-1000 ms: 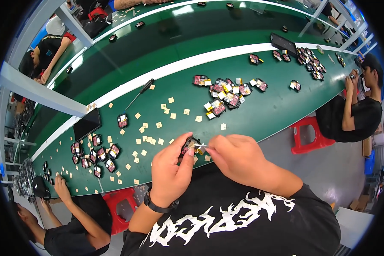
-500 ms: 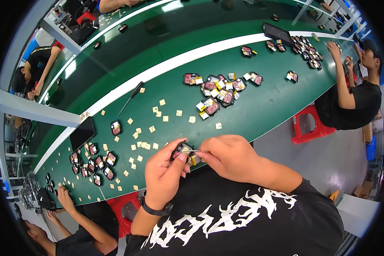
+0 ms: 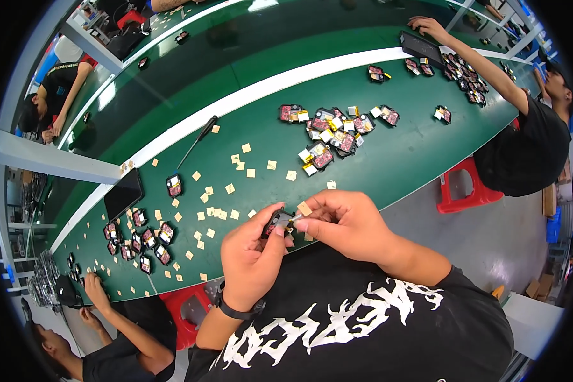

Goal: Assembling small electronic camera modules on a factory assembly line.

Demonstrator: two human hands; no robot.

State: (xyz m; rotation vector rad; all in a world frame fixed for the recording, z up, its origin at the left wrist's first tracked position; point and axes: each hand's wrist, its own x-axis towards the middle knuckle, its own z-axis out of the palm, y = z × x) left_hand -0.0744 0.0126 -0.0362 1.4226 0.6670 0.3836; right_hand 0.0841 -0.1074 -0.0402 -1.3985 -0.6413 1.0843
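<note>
Hands meet just above the near edge of the long green bench (image 3: 388,159): the left hand (image 3: 251,261) is closed around a small dark module (image 3: 277,223), while a tan square pad (image 3: 305,208) is pinched in the right hand (image 3: 344,223) fingertips, touching it. The flimsy pad could be stuck on crooked if the pinch shifts. Matte flat squares and glossy rounded modules are scattered beyond.

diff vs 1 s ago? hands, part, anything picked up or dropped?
Nothing taken or let go. Left hand keeps holding the small dark part; right hand stays pinched at its edge, with a tan square at the fingertips. The loose squares and parts on the green table stay put.
</note>
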